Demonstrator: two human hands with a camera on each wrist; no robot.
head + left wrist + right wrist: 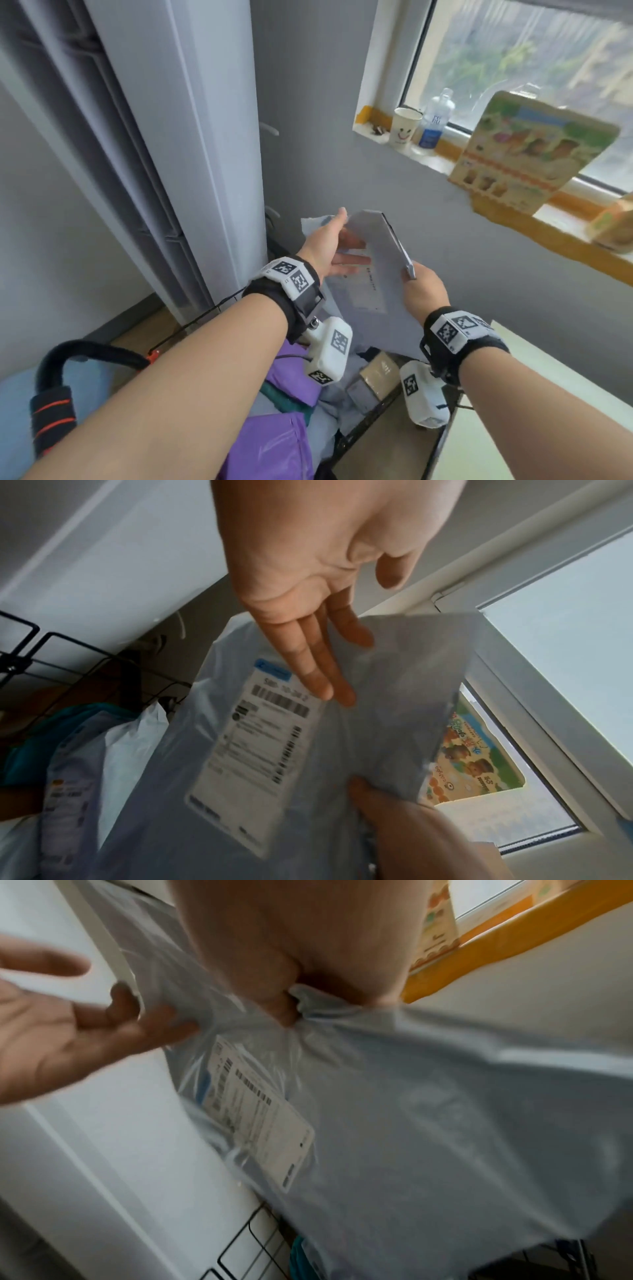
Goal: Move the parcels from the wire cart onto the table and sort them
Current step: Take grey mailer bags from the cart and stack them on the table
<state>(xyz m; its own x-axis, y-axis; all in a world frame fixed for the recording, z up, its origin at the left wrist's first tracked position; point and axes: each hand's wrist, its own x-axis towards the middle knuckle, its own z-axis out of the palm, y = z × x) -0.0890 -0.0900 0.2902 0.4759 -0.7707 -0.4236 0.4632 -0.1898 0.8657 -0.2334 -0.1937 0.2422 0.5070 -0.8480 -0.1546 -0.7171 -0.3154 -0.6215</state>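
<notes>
Two hands: both are reaching to one grey poly mailer [373, 274], which is hanging in the air above the wire cart [363, 425].
Right hand [423, 291]: its fingers are pinching a gathered fold at the mailer's upper edge, thumb and curled fingers [281, 1007] clamped on the plastic.
Left hand [329, 246]: its fingers [318, 669] are lying straight and slightly apart, flat against the mailer's face beside the shipping label [253, 750]; they are touching the plastic, not curling round it.
Grey poly mailer: it is drooping from the right hand's pinch, its lower part hanging down towards the cart, label side turned to the left hand.
Wire cart: it is standing below the mailer and holding purple mailers [274, 445], a teal parcel [284, 399], pale bags and a small cardboard box [376, 375].
Table [534, 411]: its pale top is lying just right of the cart.
Windowsill [442, 161]: above and right of the cart, it is carrying a paper cup [404, 128], a water bottle [433, 120] and a printed carton [527, 150].
</notes>
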